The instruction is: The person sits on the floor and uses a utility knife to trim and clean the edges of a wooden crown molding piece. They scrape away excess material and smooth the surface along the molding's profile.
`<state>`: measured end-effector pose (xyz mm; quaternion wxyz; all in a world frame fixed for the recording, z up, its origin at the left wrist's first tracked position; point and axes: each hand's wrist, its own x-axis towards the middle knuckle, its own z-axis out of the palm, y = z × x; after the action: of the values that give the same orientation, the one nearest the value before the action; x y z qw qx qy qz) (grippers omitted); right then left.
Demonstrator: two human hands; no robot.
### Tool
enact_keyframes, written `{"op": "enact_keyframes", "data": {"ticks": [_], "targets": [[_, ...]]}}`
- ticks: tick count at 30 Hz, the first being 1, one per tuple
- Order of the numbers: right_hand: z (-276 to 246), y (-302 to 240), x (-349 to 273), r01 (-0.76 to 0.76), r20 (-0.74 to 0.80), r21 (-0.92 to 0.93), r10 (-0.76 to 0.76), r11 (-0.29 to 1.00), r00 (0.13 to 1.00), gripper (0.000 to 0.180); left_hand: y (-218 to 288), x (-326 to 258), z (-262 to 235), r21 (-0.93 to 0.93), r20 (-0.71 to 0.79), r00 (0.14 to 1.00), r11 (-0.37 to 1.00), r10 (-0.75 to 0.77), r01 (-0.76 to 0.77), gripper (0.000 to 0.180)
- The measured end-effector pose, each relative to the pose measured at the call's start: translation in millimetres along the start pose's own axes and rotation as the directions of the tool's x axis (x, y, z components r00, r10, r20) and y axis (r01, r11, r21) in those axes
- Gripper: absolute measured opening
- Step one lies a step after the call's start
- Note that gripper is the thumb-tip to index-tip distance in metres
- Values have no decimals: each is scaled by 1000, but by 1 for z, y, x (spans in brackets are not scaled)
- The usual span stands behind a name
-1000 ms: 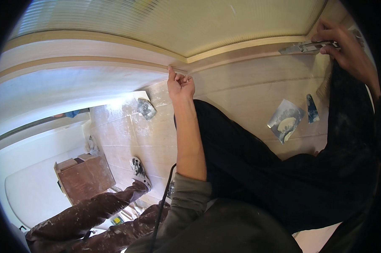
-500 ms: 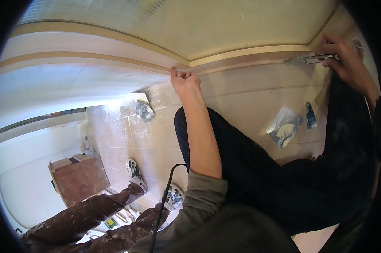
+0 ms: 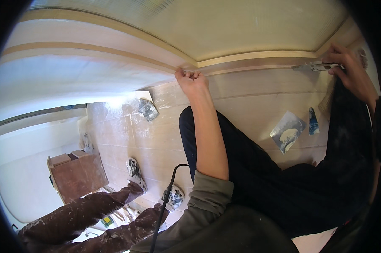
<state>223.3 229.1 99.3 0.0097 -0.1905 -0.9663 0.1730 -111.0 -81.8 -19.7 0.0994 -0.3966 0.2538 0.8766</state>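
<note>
My left hand (image 3: 193,82) is closed, its fingers curled at the lower wooden trim near the corner of the glazed panel (image 3: 249,29). Whatever its fingertips pinch is too small to make out. Far to the right, my right hand (image 3: 350,69) grips a silver-handled tool with a flat blade (image 3: 321,66). The blade points left, close to the wooden bottom rail (image 3: 258,59) of the panel. On the floor below it lie a square metal sheet with pale paste (image 3: 288,131) and a narrow dark-blue scrap (image 3: 313,121).
A paste-smeared grey square (image 3: 148,109) lies on the wood-look floor (image 3: 165,122) left of my knee. Another person's paint-splashed trousers (image 3: 80,213) and spotted clogs (image 3: 173,197) are at lower left. Behind them stands a brown box (image 3: 78,177). A black cord (image 3: 167,198) hangs beside my left sleeve.
The view has shifted slightly, so both hands and the panel appear a little further right and lower. My right hand still grips the silver-handled tool; my left stays at the trim.
</note>
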Motion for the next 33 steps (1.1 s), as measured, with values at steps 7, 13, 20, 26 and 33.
{"op": "enact_keyframes", "data": {"ticks": [7, 13, 20, 26, 33], "targets": [[-8, -8, 1, 115, 26, -8, -114, 993, 993, 37, -1, 7, -7, -6, 55, 998, 1000, 9, -9, 14], [-1, -9, 3, 182, -36, 33, -181, 983, 983, 38, 7, 1, -7, 0, 75, 997, 999, 35, -35, 14], [-13, -14, 6, 65, 115, -8, -64, 998, 991, 36, -5, 4, -10, 29, 78, 997, 999, 21, -23, 15], [-1, -13, 2, 202, -106, 17, -199, 979, 974, 33, -18, 8, -43, 61, 62, 995, 995, 78, -82, 18], [-10, -20, 12, 23, 129, 50, -29, 998, 991, 29, -5, 5, -41, 19, 228, 961, 986, 158, -167, 35]]}}
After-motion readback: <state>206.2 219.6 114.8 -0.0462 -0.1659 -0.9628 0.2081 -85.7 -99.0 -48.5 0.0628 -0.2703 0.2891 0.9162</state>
